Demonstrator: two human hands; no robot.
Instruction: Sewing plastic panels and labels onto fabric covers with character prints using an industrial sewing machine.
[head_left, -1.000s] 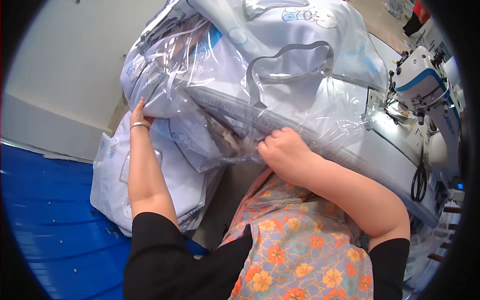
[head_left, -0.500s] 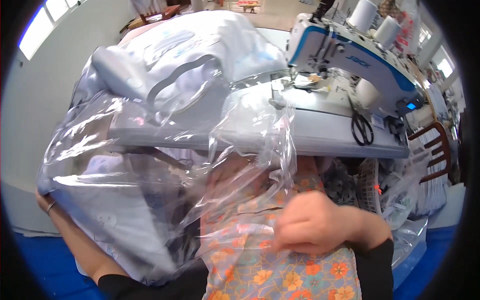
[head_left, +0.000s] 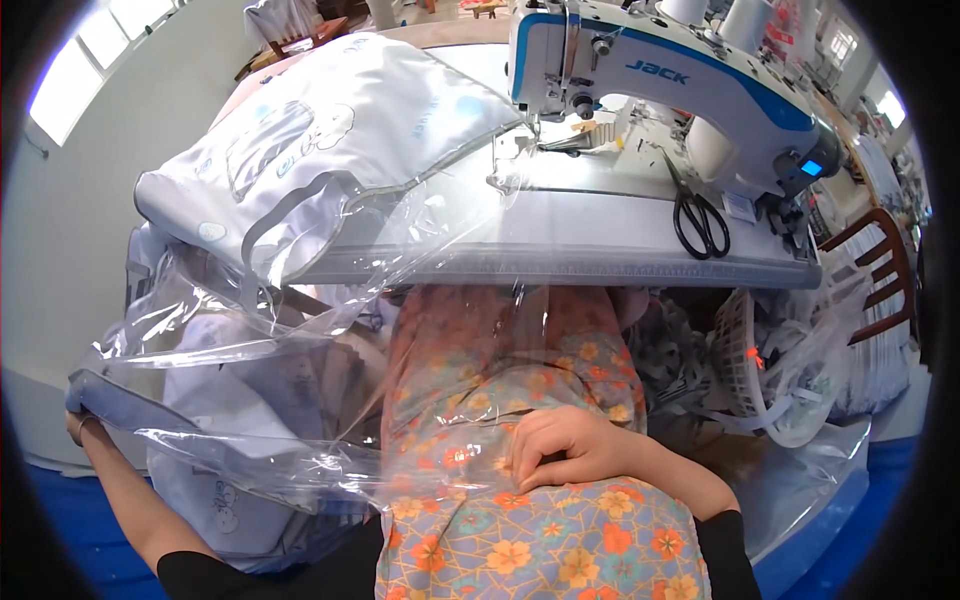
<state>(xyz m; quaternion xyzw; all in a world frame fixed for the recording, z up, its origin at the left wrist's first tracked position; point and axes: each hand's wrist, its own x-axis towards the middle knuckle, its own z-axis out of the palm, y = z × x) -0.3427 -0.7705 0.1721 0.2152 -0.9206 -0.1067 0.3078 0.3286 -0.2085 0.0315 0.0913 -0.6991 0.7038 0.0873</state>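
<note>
A sheet of clear plastic with a pale blue fabric edge stretches from the lower left across my lap. My right hand rests on my flowered lap, fingers curled on the plastic's near edge. My left hand is at the far left, mostly hidden behind the blue-edged corner of the sheet, which it holds. Under the plastic lies a heap of white printed bags. A stack of white and clear bags with grey handles sits on the left of the sewing table.
A white and blue sewing machine stands at the table's back right, black scissors lying in front of it. A white basket and a wooden chair are on the right. Blue floor shows below.
The view has swung up and right toward the sewing table. The plastic sheet has been pulled lower over my lap, and my right hand has come down onto it.
</note>
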